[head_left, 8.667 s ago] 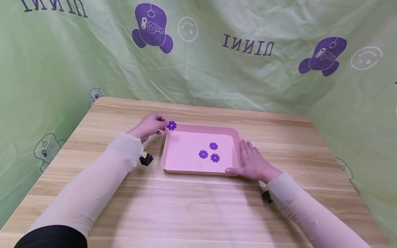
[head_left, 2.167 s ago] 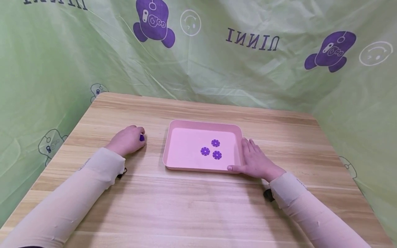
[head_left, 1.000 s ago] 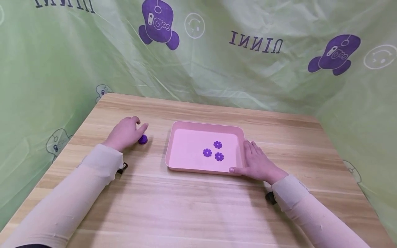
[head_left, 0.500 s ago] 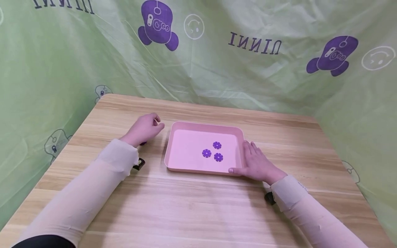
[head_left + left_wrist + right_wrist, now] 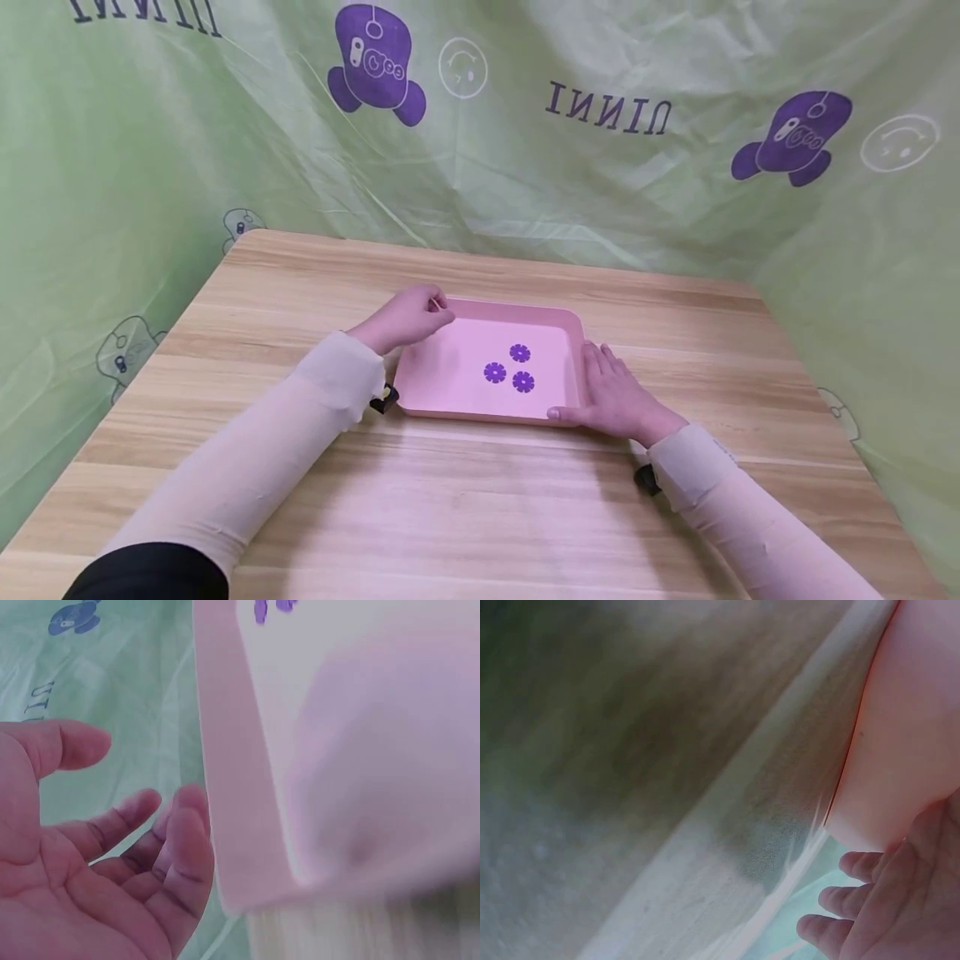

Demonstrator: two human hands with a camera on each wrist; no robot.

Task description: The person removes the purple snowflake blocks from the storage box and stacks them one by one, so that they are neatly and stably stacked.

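Three purple notched discs, the snowflake-shaped building kind, lie flat in the pink tray: a left disc [image 5: 494, 372], a back disc [image 5: 520, 353] and a front disc [image 5: 523, 382]. Over the tray's [image 5: 465, 414] back left corner hovers my left hand [image 5: 408, 318], fingers loosely bent. The left wrist view shows a gap between its thumb [image 5: 79, 745] and fingers, with nothing held. My right hand [image 5: 618, 400] rests against the tray's right side, fingers along the wall and thumb on the front rim. The purple piece seen earlier left of the tray is hidden now, apparently behind my left sleeve.
The wooden table [image 5: 480, 500] extends on all sides of the tray. A green printed curtain [image 5: 480, 183] hangs behind it and along both sides. Small black wrist cameras sit under the cuffs, the left camera [image 5: 385, 398] close to the tray's left wall.
Earlier my left hand carried a purple disc leftward from the tray and let go of it on the table. Now it has come back right, over the tray. The right hand stays put.
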